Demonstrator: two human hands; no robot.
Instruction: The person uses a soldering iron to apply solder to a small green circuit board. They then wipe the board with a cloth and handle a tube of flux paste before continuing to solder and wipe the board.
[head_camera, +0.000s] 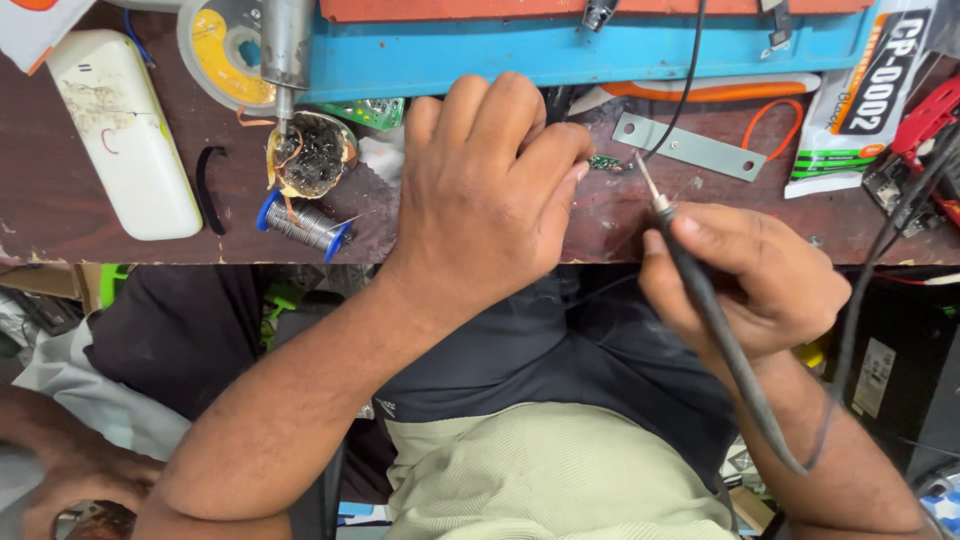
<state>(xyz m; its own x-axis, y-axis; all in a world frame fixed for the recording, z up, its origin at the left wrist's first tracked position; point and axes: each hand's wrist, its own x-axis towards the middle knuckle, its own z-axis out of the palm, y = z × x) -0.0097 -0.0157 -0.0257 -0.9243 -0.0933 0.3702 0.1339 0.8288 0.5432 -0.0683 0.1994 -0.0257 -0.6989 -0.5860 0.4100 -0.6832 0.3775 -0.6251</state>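
Note:
My right hand (755, 275) grips a black soldering iron (700, 290) like a pen, its metal tip pointing up-left toward a tiny green circuit board (604, 161). My left hand (490, 190) rests on the dark wooden bench, fingers curled, fingertips pinching or pressing that small board at its edge. The iron's tip sits just right of the board, a short gap away. The iron's black cord runs down past my right wrist.
A blue mat (560, 50) lies at the bench's back. Left of my hand are a solder spool (305, 222), a dirty tip-cleaner pot (312, 155), a yellow-centred wire reel (225, 50) and a white box (125, 130). A metal strip (690, 147) and white pouch (860, 100) lie right.

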